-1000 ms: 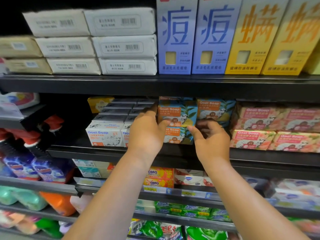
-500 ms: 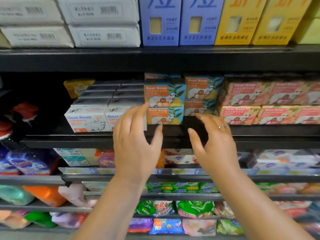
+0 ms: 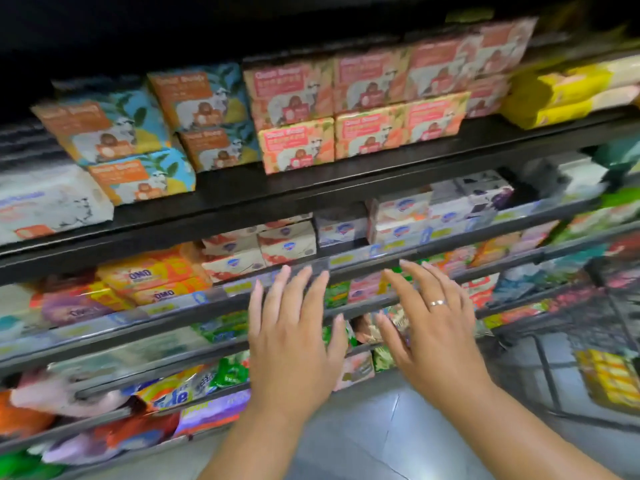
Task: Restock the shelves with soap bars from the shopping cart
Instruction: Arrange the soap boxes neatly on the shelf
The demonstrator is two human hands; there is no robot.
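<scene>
Blue-and-orange goat soap boxes [image 3: 138,140] stand stacked on the black shelf [image 3: 311,188], next to pink goat soap boxes [image 3: 360,109] on their right. My left hand [image 3: 291,341] and my right hand [image 3: 429,327] hover side by side below that shelf, in front of lower shelves. Both have straight, spread fingers and hold nothing. A ring shows on my right hand. At the lower right the wire shopping cart [image 3: 588,344] holds yellow soap packs [image 3: 613,379]. The view is blurred.
White soap boxes [image 3: 41,202] sit at the shelf's left, yellow packs [image 3: 554,95] at its right. Lower shelves carry OMO packs [image 3: 152,275], white soap boxes [image 3: 259,247] and detergent bags [image 3: 173,393]. Grey floor [image 3: 363,438] lies below.
Both hands have let go of the blue goat soap boxes and drawn back down from the shelf. The view has swung right and down, bringing the cart into sight.
</scene>
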